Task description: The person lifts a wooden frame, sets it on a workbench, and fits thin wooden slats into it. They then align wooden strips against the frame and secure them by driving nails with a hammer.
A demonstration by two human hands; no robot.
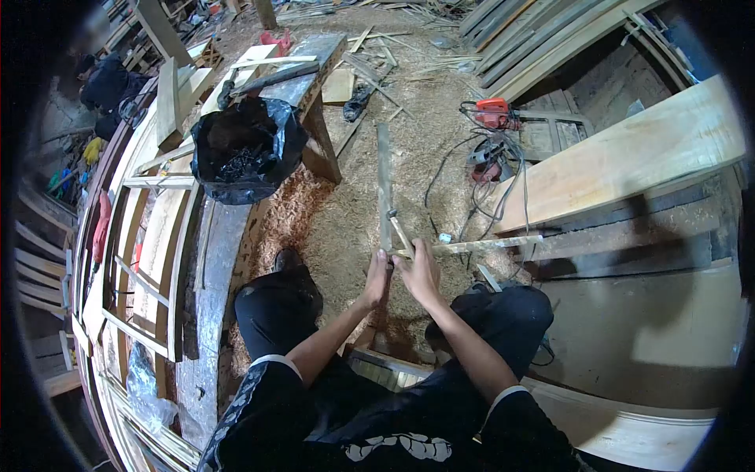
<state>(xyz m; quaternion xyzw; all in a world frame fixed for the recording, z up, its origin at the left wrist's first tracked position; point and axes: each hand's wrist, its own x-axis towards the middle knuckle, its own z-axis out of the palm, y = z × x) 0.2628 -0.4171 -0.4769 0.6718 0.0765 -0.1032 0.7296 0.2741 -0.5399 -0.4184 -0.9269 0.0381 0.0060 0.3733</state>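
Observation:
Between my knees, two thin wooden strips meet at a corner by my fingers. The upright strip [384, 169] points away from me, and the crosswise strip [491, 245] runs out to the right. My left hand [377, 277] is closed, its thumb and fingers pinching the near end of the upright strip. Closed around the handle of a hammer [401, 232] is my right hand [421, 275]; the hammer's head lies against the upright strip. The right fingers are also close to the corner, where any small fastener is too tiny to make out.
A black plastic bag [248, 149] of dark small pieces sits on the left bench [206, 291] beside wooden frames [157, 259]. Right lie corded power tools [494, 114] and a large plank [621, 169]. Shavings [346, 204] cover the floor. Another person [110, 86] is at far left.

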